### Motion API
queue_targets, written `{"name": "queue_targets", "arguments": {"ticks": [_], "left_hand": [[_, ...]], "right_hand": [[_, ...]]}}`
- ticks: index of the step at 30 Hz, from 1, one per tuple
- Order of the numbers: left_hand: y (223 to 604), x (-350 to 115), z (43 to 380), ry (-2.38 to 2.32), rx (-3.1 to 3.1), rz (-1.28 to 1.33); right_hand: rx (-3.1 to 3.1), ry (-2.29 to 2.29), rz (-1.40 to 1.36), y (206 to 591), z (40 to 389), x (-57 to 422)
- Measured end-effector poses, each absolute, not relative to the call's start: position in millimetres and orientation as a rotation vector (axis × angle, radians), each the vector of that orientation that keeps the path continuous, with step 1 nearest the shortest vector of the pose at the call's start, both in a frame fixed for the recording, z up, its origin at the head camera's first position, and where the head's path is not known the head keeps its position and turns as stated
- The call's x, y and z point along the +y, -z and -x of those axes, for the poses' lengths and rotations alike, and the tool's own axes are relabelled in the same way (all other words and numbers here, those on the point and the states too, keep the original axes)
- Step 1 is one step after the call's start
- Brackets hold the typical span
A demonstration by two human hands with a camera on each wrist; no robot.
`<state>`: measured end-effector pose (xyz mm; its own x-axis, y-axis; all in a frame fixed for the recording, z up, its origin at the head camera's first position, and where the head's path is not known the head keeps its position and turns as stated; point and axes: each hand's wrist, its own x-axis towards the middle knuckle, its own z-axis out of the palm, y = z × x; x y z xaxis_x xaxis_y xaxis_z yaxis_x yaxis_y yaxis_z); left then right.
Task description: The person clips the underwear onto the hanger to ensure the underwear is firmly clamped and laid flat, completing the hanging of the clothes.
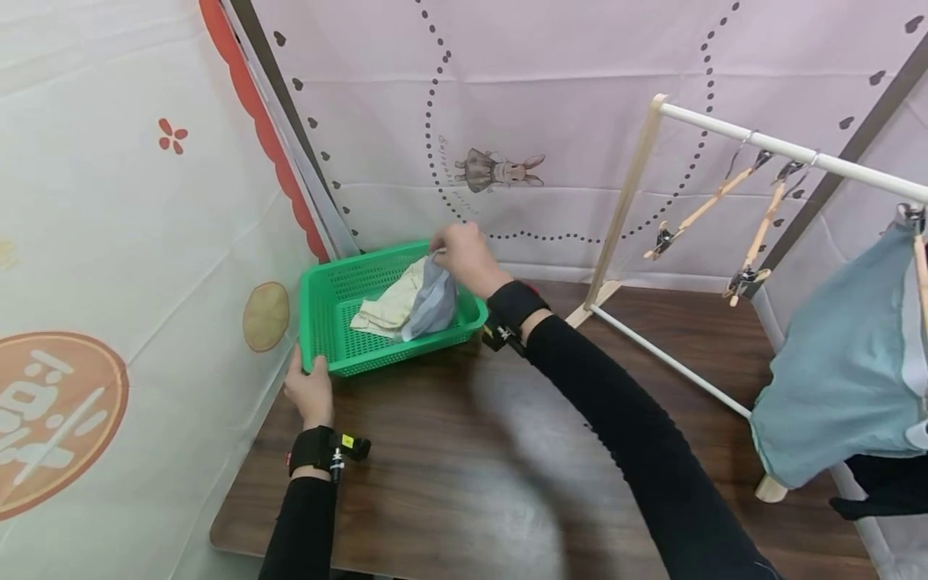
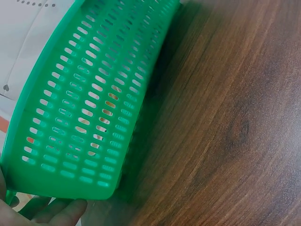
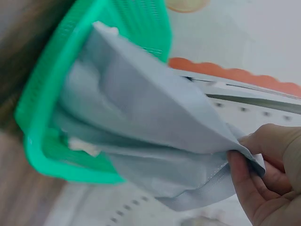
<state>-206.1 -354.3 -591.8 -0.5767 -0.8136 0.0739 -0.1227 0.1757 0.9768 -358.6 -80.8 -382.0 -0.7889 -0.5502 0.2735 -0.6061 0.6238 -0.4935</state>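
Observation:
A green plastic basket point(image 1: 391, 354) with slotted walls stands on the table against the back and left panels. My left hand point(image 1: 310, 392) grips its near left corner; in the left wrist view the fingers point(image 2: 66, 214) curl round the basket's end. Over the basket's right side, my right hand point(image 1: 467, 256) pinches the edge of a grey-blue cloth point(image 3: 146, 103) between thumb and fingers. That cloth hangs from the pinch down into the basket. Beside it, a cream-coloured cloth point(image 1: 391, 302) lies crumpled inside, partly covered by the grey-blue one.
To the right stands a rack with a white rail point(image 1: 768, 143) and a wooden post point(image 1: 627, 201). Bare wooden clip hangers point(image 1: 714, 205) hang on it, with a teal garment point(image 1: 834, 370) farther right. Printed fabric panels close in the brown table point(image 1: 435, 483) behind and at left.

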Motion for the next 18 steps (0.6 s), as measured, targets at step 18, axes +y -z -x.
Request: {"name": "queue_targets", "arguments": {"ticks": [18], "left_hand": [[590,-353,210,1.419,-1.908,-0.856]], "right_hand": [[-2.378,-1.175,-0.794,381,296,58]]}}
